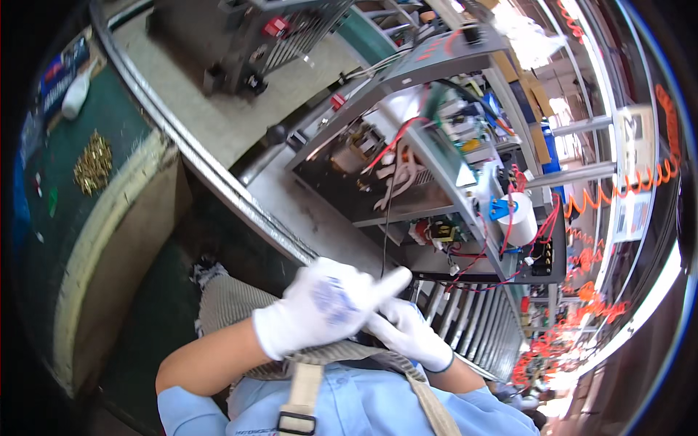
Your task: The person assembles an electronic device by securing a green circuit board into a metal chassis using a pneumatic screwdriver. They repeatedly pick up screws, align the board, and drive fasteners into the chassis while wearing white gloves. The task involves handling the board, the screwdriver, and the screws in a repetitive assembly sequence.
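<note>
Both my hands wear white gloves and meet close together in front of my body. My left hand (320,301), with blue print on its back, has one digit stretched to the right; its other fingers are folded underneath, mostly hidden. Just below and right of it, my right hand (414,338) is closed, its fingers curled toward the left one. Whatever lies between them is hidden. A thin black cable (387,225) hangs down from the open machine cabinet (385,87) to just behind my hands. Inside the cabinet are a motor-like part (358,150), a pale hose bundle (402,174) and circuit boards (465,120).
A white cylinder (520,221) with red wires sits on the cabinet's right side. Metal rollers (472,327) run beneath it. At left, a green-topped bench (65,156) holds a pile of brass-coloured small parts (93,163) and a white bottle (76,94). Orange coiled hoses (618,190) hang at right.
</note>
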Motion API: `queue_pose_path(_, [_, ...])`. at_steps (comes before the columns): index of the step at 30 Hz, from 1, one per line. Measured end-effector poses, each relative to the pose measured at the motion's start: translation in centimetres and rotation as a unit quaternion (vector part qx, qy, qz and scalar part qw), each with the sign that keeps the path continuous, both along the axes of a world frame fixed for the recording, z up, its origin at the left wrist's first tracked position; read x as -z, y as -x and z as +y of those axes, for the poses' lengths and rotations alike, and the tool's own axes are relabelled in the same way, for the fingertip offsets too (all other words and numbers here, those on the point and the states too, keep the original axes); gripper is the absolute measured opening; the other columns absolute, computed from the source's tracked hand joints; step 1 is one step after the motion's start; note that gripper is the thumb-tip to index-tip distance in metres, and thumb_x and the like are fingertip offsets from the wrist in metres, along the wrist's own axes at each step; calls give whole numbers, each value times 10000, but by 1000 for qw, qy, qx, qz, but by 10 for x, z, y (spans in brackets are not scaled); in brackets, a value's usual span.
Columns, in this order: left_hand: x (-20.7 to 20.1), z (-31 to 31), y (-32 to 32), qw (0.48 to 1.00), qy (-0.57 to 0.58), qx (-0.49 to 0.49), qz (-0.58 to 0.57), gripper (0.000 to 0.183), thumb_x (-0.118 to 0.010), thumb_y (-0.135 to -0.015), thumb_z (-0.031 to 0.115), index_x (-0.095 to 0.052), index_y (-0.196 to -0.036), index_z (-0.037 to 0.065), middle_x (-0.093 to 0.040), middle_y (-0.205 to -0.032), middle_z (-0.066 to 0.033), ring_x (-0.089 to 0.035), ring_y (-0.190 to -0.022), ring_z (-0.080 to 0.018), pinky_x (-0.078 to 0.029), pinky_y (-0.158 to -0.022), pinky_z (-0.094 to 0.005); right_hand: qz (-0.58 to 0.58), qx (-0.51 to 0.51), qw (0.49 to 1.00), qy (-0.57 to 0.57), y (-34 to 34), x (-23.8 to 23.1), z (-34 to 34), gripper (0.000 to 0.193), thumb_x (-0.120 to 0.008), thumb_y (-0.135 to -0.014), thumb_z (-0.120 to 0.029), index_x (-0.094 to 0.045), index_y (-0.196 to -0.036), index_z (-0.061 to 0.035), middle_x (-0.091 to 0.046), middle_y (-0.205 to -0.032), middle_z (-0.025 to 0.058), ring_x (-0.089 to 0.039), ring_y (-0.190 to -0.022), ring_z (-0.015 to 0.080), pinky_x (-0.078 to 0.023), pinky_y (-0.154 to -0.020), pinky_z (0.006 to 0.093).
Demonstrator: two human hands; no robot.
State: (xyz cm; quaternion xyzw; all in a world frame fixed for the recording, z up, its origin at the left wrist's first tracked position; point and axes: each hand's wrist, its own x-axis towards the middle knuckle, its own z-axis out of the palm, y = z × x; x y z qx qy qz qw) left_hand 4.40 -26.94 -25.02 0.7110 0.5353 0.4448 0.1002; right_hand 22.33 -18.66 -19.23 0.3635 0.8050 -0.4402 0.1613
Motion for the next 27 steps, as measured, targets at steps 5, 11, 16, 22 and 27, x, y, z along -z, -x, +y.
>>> queue_pose_path(5, [-65,13,-2,988,-63,103,98,422,-580,-799,232,-552,-1170,31,-573,-668,-45,-596,-556,-196,-442,-493,-331,146,189,968,80,-27,-60,-7,159,-518,-942,-107,-614,-949,20,-643,-824,37,-582,-724,75,-471,-639,228])
queue_pose_path(11, [-106,46,12,967,-85,213,111,125,-580,-809,222,-529,-786,110,-512,-671,-33,-569,-575,-203,-438,-485,-353,209,333,894,217,-26,-95,-4,313,-651,-913,-260,-622,-783,24,-669,-763,101,-653,-674,154,-518,-646,261])
queue_pose_path(16, [-135,59,50,937,-25,349,3,186,-568,-891,207,-536,-751,89,-515,-652,-92,-572,-567,-274,-433,-477,-386,283,301,877,245,-7,-113,0,466,-658,-895,-420,-657,-813,39,-673,-795,132,-658,-711,188,-514,-662,289])
queue_pose_path(22, [-92,50,149,798,347,304,-388,307,-661,-913,167,-610,-645,28,-562,-586,-6,-481,-542,-69,-391,-516,-258,316,183,909,-202,30,-143,74,242,-683,-837,-199,-670,-948,16,-686,-975,125,-653,-899,238,-497,-827,358])
queue_pose_path(27, [11,106,88,870,346,-46,-348,313,-594,-951,318,-657,-968,12,-637,-844,-20,-585,-795,-78,-466,-698,-233,305,-159,832,-435,113,-143,170,132,-633,-824,-120,-656,-908,-20,-660,-879,130,-633,-830,320,-491,-764,399])
